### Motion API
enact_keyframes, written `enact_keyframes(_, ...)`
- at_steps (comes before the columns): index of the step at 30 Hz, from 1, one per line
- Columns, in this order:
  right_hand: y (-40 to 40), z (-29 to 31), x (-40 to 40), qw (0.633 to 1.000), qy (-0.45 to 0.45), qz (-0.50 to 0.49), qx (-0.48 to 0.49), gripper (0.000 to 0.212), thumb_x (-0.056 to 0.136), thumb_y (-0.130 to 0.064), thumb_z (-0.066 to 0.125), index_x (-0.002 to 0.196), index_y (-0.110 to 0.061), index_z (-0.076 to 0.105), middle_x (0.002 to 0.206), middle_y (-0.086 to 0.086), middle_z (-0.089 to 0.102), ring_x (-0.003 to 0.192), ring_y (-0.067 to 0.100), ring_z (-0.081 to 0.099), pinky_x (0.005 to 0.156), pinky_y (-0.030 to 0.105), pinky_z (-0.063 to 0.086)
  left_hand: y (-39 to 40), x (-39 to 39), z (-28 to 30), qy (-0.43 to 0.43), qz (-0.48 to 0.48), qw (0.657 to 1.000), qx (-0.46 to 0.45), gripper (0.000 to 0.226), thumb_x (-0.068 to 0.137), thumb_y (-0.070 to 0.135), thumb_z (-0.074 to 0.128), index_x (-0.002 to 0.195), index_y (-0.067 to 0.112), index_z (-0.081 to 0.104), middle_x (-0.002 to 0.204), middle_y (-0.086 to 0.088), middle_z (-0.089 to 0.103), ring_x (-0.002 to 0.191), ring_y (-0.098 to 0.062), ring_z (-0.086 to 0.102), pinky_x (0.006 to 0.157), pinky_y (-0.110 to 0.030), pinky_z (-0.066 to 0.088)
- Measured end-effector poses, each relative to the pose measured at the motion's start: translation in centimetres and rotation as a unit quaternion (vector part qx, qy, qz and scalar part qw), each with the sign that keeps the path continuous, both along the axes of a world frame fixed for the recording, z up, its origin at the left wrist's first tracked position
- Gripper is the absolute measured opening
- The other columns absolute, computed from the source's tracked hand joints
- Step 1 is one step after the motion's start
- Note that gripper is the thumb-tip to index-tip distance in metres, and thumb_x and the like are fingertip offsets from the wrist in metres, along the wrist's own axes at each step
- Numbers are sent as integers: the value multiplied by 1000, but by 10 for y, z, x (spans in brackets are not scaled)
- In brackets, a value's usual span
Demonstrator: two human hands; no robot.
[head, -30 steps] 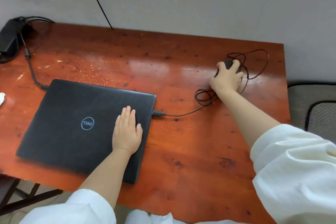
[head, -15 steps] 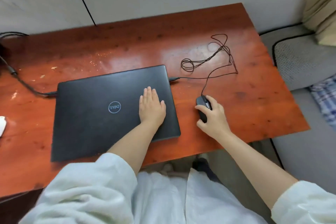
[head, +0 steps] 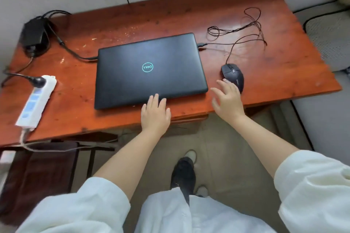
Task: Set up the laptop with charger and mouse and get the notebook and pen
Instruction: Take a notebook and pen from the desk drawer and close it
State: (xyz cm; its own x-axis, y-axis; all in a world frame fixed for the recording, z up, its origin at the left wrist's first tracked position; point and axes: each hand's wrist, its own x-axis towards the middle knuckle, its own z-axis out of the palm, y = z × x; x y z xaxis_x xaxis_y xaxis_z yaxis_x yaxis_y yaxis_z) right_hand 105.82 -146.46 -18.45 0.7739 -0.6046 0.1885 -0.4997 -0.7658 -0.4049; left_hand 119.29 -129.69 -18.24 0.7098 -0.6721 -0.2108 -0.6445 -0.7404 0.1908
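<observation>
A closed black Dell laptop (head: 149, 71) lies on a reddish wooden table (head: 284, 73), its charger cable (head: 75, 54) plugged into the left edge and running back to the power brick (head: 34, 33). The person's left hand (head: 155, 113), fingers spread and grasping nothing, rests at the laptop's near edge. The right hand (head: 228, 100), open and empty, hovers just beside the wired black mouse (head: 233, 75). A white power strip (head: 37, 100) sits at far left.

"DELL" logo on laptop lid (head: 149, 70)
</observation>
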Motion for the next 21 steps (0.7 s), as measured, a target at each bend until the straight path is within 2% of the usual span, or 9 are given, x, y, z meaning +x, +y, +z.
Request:
enact_keyframes(2,43,-7,-11,999,-9,30,19,26,63,9,76,88,8,71,102,33,68,101,52,59,86,66,44,33,-11,-2,0,11,1000,-7,41,98,24,38,137,12,41,152,-10,32,142,-23,23,116,-40,20)
enact_keyframes(5,102,-20,-28,998,5,51,36,28,54,6,83,80,6,72,89,28,72,86,46,67,75,59,52,80,-27,-10,13,42,999,-24,37,96,20,43,131,9,50,144,-10,45,137,-23,35,112,-39,27)
enact_keyframes(8,149,-37,-41,997,33,48,54,25,51,7,84,74,6,72,81,26,73,75,40,70,67,52,56,122,-39,-24,30,67,997,4,36,96,22,44,129,10,52,143,-9,47,134,-22,38,109,-39,31)
enact_keyframes(11,180,-53,-46,993,72,-19,96,17,72,2,71,87,8,70,96,26,71,90,41,65,78,46,50,160,-36,-41,31,62,997,45,36,95,23,43,127,10,51,140,-8,49,130,-23,41,104,-38,35)
enact_keyframes(13,194,-63,-43,987,105,-62,105,21,83,-5,62,100,6,68,107,24,67,101,39,60,84,43,45,181,-28,-51,42,65,996,52,35,94,22,43,127,10,51,135,-8,52,125,-25,44,99,-38,39)
enact_keyframes(18,221,-92,-26,968,144,-141,150,30,92,-17,52,117,-2,60,124,17,60,117,33,48,96,40,38,222,0,-83,81,95,991,43,40,94,22,43,133,12,44,136,-10,51,125,-31,43,97,-42,41)
enact_keyframes(21,220,-117,-8,956,115,-184,195,34,94,-21,50,121,-1,55,127,18,57,121,33,45,100,39,37,231,18,-113,110,121,987,8,47,95,29,45,137,9,39,138,-14,48,127,-33,41,99,-45,41)
